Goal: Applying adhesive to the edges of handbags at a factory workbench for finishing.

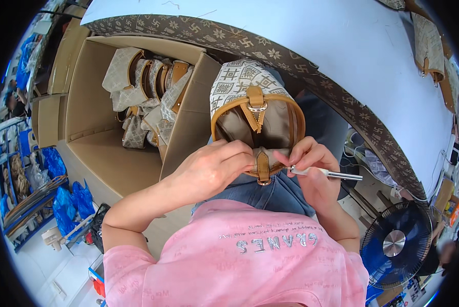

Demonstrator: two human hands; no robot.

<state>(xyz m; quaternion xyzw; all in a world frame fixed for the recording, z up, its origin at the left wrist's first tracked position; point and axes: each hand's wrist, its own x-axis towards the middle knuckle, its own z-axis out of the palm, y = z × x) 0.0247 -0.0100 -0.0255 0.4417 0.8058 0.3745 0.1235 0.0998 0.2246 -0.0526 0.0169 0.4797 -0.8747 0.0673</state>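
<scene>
Bag (250, 102): patterned, tan trim, on the person's lap below the table (311, 36) edge.
Left hand (214, 169): grip clamped on the bag's near rim.
Right hand (311, 163): grip pinched on a metal tool (332, 174).
Box (106, 138): more bags inside, just left.

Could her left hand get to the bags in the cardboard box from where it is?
Probably yes: the box stands open-topped just left of the left hand, nothing between, though that hand now grips the bag on her lap.
</scene>
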